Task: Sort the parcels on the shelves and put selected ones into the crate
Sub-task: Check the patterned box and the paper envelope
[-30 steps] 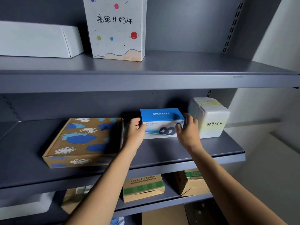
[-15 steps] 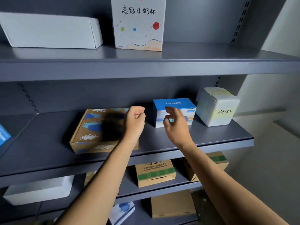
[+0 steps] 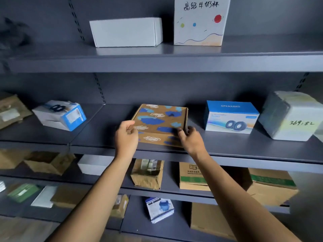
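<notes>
Top shelf (image 3: 157, 62): plain white box (image 3: 125, 32), lying flat; tall white carton (image 3: 199, 21) with coloured dots, just beside it on the right.

Middle shelf (image 3: 101, 135), left to right: blue-and-white box (image 3: 60, 115), tilted; cloud-printed box (image 3: 160, 123), brown cardboard, flat near the front edge; speaker box (image 3: 230, 117); wrapped white parcel (image 3: 293, 117) marked 369182.

Cloud-printed box: held at both near corners. Left hand (image 3: 126, 137) has its thumb over the top edge and its fingers curled against the near-left corner. Right hand (image 3: 191, 138) is curled round the near-right corner, thumb on the front face.
</notes>
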The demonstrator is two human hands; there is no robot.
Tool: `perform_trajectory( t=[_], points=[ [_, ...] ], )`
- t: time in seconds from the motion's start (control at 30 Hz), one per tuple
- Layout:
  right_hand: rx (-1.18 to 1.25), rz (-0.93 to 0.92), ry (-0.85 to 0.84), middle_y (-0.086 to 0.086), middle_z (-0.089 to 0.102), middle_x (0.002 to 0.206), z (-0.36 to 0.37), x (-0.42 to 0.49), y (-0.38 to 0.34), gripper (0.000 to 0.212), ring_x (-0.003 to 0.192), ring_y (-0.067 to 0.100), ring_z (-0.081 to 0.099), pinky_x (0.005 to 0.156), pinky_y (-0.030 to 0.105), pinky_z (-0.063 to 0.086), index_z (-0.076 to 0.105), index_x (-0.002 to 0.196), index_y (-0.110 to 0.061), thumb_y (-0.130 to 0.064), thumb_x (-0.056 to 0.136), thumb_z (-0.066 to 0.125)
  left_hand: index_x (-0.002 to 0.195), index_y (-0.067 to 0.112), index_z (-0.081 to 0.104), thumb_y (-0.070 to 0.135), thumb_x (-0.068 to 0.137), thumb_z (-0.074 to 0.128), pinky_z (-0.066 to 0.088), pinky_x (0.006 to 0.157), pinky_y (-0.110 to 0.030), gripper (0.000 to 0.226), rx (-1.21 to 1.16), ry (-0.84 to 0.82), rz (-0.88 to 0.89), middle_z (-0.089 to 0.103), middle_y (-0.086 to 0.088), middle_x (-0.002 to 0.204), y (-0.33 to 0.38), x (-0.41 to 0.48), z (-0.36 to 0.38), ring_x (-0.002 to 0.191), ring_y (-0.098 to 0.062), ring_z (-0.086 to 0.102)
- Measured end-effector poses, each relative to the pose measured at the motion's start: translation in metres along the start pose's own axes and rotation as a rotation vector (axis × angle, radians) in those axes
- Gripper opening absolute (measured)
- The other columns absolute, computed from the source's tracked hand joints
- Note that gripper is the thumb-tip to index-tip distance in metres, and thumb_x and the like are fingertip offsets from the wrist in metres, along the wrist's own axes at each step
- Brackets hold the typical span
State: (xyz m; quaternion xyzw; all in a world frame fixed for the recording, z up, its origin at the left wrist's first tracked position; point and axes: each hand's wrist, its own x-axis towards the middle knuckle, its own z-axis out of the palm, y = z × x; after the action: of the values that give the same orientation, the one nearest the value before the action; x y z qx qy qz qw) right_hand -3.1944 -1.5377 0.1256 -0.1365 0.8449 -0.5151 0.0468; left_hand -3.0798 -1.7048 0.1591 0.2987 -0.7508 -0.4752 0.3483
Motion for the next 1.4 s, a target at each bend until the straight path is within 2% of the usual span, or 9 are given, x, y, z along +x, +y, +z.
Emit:
perform_trajectory(
  t=[0.23,0.37,0.63,0.73,0.9,1.0,1.17,1.3,1.4],
  points=[
    [-0.123,0.008,-0.068,0.025,0.069,0.105,-0.007,0.001,-0.012,0.047,0.102,0.042,0.06,0.087,0.041,0.047,0.068,0.107,0.003,-0.038,0.101,0.044,0.149,0.014,0.032,0.012,0.094,0.052,0.039,0.087,-0.029,0.058,0.064,-0.178,-0.278,0.053,-0.007,0.133,-0.007,0.019,-0.021,0.113,-0.025,0.054],
    [0.077,0.076,-0.034,0.013,0.069,0.109,0.0,-0.002,-0.019,0.04,0.1,0.029,0.064,0.086,0.038,0.05,0.064,0.117,-0.006,-0.039,0.1,0.049,0.113,0.017,0.057,0.008,0.094,0.05,0.047,0.083,-0.034,0.022,-0.003,-0.252,-0.298,0.054,0.004,0.087,-0.01,0.028,-0.018,0.097,-0.031,0.056],
    [0.452,0.23,0.073,0.011,0.067,0.096,0.025,-0.006,-0.064,0.036,0.073,0.018,0.065,0.052,0.031,0.054,0.061,0.106,-0.004,-0.038,0.098,0.052,0.107,0.019,0.054,0.024,0.093,0.06,0.049,0.089,-0.038,0.015,-0.238,-0.175,-0.179,0.057,0.01,0.088,-0.025,0.063,-0.047,0.086,-0.011,0.055],
    [0.535,0.228,0.126,-0.001,0.068,0.062,0.034,-0.013,-0.089,0.034,0.051,0.011,0.064,0.058,0.034,0.056,0.056,0.079,-0.011,-0.038,0.099,0.051,0.106,0.022,0.054,0.022,0.095,0.058,0.05,0.09,-0.037,0.012,-0.326,-0.238,-0.132,0.057,0.013,0.09,-0.022,0.075,-0.06,0.084,-0.001,0.054],
    [0.654,0.243,0.139,-0.006,0.066,0.051,0.057,-0.018,-0.116,0.037,0.047,0.008,0.065,0.074,0.038,0.055,0.061,0.074,-0.012,-0.034,0.101,0.048,0.116,0.028,0.056,0.026,0.093,0.059,0.048,0.089,-0.032,0.023,-0.338,-0.302,-0.076,0.066,0.013,0.094,-0.031,0.099,-0.068,0.084,0.004,0.061],
    [0.734,0.232,0.079,0.003,0.071,0.07,0.073,-0.022,-0.122,0.031,0.058,0.019,0.07,0.071,0.039,0.057,0.066,0.082,-0.008,-0.022,0.1,0.045,0.12,0.024,0.048,0.036,0.088,0.063,0.05,0.088,-0.037,0.037,-0.296,-0.285,-0.127,0.062,0.006,0.109,-0.036,0.109,-0.069,0.101,-0.014,0.061],
    [0.789,0.168,0.105,0.016,0.066,0.086,0.078,-0.028,-0.124,0.017,0.061,0.023,0.067,0.074,0.051,0.059,0.055,0.094,0.0,-0.002,0.097,0.038,0.105,0.024,0.051,0.041,0.091,0.06,0.053,0.09,-0.044,0.024,-0.335,-0.345,-0.234,0.056,0.014,0.095,-0.038,0.115,-0.073,0.085,-0.006,0.055],
    [0.567,0.225,0.104,0.012,0.064,0.114,0.074,-0.034,-0.112,0.025,0.1,0.027,0.066,0.082,0.044,0.054,0.048,0.119,-0.015,-0.023,0.095,0.052,0.11,0.018,0.051,0.028,0.092,0.062,0.056,0.074,-0.033,0.023,-0.405,-0.336,-0.287,0.058,0.004,0.104,-0.04,0.117,-0.074,0.091,-0.011,0.057],
    [0.534,0.236,0.092,0.011,0.062,0.117,0.07,-0.037,-0.109,0.035,0.104,0.026,0.066,0.08,0.043,0.055,0.046,0.121,-0.017,-0.038,0.095,0.056,0.109,0.015,0.053,0.017,0.092,0.06,0.056,0.071,-0.03,0.018,-0.431,-0.322,-0.324,0.058,-0.002,0.112,-0.043,0.12,-0.077,0.085,-0.012,0.059]
  ],
)
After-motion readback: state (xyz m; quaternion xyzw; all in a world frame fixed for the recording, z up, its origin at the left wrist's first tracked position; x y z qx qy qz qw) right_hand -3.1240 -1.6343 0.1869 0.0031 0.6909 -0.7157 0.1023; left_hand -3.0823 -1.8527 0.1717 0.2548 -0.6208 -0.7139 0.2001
